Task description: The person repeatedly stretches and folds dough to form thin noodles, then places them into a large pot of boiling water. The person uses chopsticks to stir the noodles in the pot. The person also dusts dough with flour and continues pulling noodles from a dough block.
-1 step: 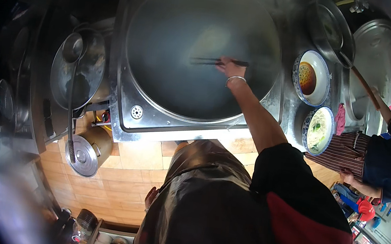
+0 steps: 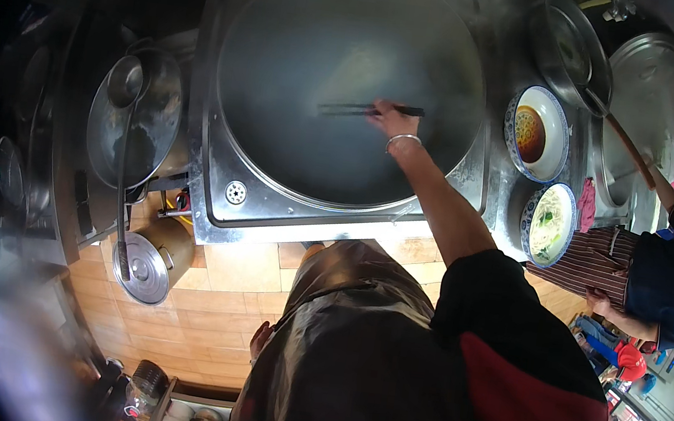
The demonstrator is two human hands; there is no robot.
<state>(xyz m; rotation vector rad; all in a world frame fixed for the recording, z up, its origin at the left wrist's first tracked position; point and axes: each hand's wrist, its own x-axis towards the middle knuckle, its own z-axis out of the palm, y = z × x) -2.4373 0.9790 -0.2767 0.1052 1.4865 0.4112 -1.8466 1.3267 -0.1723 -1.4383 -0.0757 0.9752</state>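
A pair of dark chopsticks (image 2: 349, 110) is gripped in my right hand (image 2: 394, 120), which reaches over a very large round wok (image 2: 277, 153). The chopsticks lie almost level, their tips pointing left. Steam blurs the wok's inside, and a pale yellowish patch (image 2: 365, 67) shows faintly beyond the chopsticks; I cannot make out what it is. My left hand (image 2: 260, 339) hangs low beside my apron, partly hidden by it, fingers loosely apart and nothing visible in them.
Right of the wok stand a bowl of brown sauce (image 2: 530, 135), a bowl of pale noodles (image 2: 548, 224) and a long-handled pan (image 2: 571, 54). A co-worker (image 2: 665, 276) is at the far right. Leftward are a basin (image 2: 164, 126) with a long ladle (image 2: 124, 159) and a lidded pot (image 2: 146, 271).
My right hand and the chopsticks have shifted slightly left over the wok. The bowls and my left hand stay where they were.
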